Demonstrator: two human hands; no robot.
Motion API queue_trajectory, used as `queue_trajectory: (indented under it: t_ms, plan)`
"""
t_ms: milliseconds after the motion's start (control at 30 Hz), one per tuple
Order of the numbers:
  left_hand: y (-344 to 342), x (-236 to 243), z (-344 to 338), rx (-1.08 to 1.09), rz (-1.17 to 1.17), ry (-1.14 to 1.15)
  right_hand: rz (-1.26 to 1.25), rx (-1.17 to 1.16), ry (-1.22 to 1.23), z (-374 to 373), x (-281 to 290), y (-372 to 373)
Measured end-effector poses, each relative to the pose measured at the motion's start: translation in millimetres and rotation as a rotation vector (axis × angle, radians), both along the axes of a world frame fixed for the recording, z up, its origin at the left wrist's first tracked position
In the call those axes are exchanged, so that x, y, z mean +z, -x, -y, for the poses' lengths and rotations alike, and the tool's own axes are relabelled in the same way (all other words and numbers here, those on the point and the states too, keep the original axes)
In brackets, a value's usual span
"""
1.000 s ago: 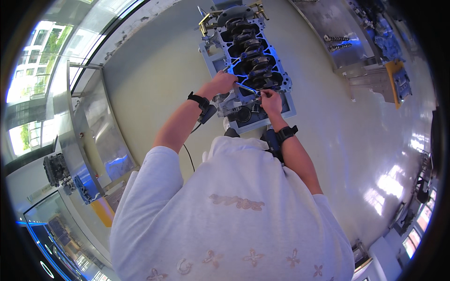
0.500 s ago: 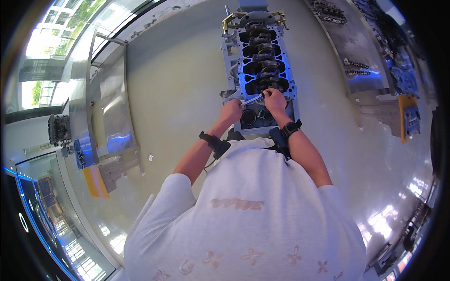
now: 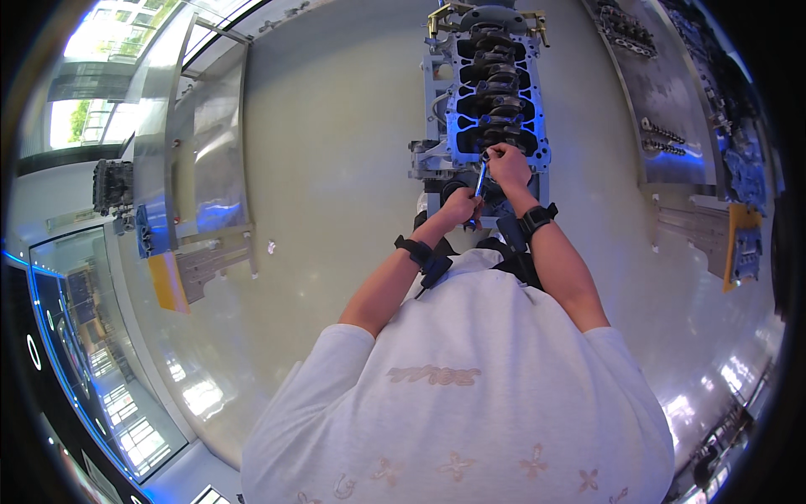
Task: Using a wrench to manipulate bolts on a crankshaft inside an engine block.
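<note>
I see a wrench [image 3: 478,183], slim and silvery, slanting across the near end of the engine block [image 3: 495,92]. My right hand [image 3: 506,165] has its fingers clamped on the wrench's top end, right at the block's near rim. My left hand [image 3: 461,206] grips the lower end, fingers wrapped round it, just below the block's near edge. Both wrists wear black bands. The block sits on a grey stand [image 3: 432,164] over a pale glossy floor [image 3: 336,126]. Well left of the block stands a metal worktop [image 3: 197,151]; well right, a panel [image 3: 672,109] carrying parts.
</note>
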State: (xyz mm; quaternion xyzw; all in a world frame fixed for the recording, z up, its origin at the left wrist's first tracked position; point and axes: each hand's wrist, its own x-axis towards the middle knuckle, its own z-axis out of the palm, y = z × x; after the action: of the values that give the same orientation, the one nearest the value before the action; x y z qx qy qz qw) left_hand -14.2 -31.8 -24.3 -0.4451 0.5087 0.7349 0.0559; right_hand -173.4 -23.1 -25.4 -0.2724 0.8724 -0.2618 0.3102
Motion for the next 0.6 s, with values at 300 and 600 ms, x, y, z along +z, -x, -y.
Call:
queue_trajectory:
  t_ms: [300,600]
  plan:
    - [-26,-3,101,-0.531,0.345,0.969,-0.234,-0.07,0.011,-9,17,-20]
    - [37,6,200,-0.985,0.137,1.265,-0.239,-0.307,-0.046,-7,23,-43]
